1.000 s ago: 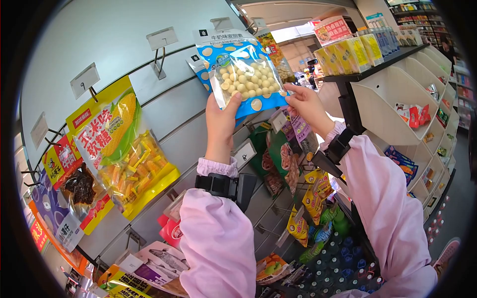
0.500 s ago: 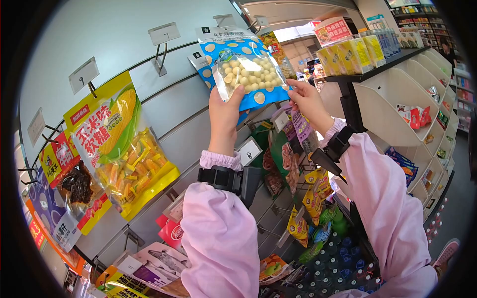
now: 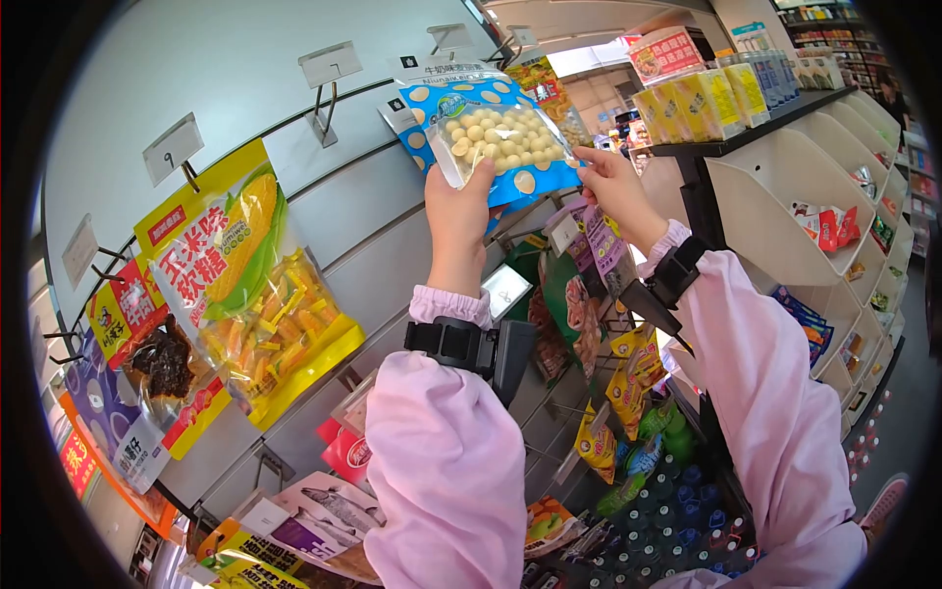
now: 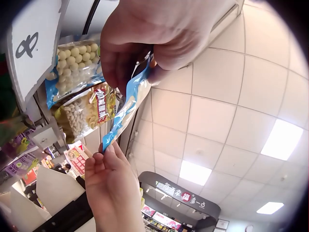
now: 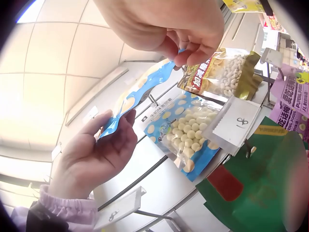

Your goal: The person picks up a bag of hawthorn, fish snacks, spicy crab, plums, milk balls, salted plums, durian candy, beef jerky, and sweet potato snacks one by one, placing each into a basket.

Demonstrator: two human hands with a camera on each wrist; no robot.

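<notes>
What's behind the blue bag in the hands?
Behind the held bag hangs a second blue bag of pale balls; what lies behind that one is covered.

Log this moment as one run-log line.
left hand: grips blue snack bag | right hand: pinches bag's edge | behind: matching bag at wall
</notes>
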